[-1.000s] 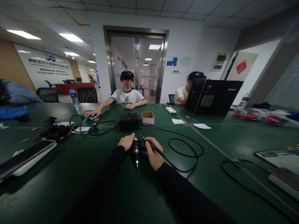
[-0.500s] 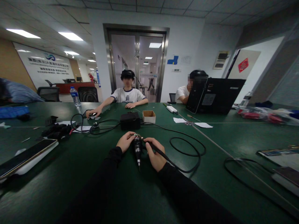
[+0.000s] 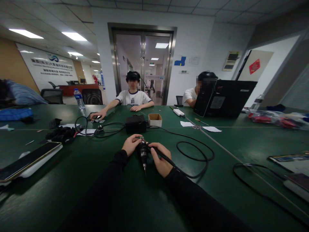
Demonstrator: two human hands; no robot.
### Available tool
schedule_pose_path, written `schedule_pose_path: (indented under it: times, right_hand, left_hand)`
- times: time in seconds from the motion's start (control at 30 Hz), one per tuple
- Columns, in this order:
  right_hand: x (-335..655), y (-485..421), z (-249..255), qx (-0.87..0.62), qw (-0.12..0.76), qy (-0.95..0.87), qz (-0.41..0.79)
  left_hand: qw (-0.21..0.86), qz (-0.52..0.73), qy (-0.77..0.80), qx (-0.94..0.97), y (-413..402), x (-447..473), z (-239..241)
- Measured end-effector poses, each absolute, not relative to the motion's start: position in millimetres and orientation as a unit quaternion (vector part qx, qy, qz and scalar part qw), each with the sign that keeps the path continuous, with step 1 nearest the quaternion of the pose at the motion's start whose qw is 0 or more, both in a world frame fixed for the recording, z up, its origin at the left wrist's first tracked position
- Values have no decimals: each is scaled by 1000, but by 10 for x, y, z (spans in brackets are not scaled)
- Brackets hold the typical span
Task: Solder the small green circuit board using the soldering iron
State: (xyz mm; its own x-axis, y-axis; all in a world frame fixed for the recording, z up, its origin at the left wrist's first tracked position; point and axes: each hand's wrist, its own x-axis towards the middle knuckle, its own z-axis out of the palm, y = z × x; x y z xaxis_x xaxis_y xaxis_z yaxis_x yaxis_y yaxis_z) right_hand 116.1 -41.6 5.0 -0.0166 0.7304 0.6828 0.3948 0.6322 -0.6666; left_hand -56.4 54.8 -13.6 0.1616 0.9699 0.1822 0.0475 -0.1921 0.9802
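Note:
A black tool, shaped like an electric screwdriver, lies in front of me with its thin metal tip toward me. My left hand is closed at its far end, thumb and fingers pinching there, and a small greenish piece shows beside the fingertips. My right hand is closed around the thick end of a black cable like a pen. That end points at the tool's rear, close to a brass-coloured bit; whether they touch I cannot tell.
Ahead stand a black box and a small open carton. The cable loops to the right. A phone-like slab and dark gear lie left. A person sits opposite; another sits behind a black computer case.
The view has shifted slightly. My left fingers have moved a little at the tool's far end, and the tool has turned slightly. My right hand keeps its grip.

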Motion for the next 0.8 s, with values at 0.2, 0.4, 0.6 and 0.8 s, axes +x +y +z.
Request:
schedule_pose_path:
  times: [0.2,0.4,0.6,0.8]
  right_hand:
    - [1162,-433,78,-409,568,-699,144]
    - [1175,-423,61,-417,572,-693,132]
    - [1172,-410,48,-411,575,-695,132]
    - [1174,-416,54,-407,576,-697,129]
  left_hand:
    - [477,491,418,597,546,-576,-142]
    - [470,494,414,602,587,-590,-193]
    - [463,499,418,602,616,-589,-232]
    - [465,498,410,606,618,-602,-242]
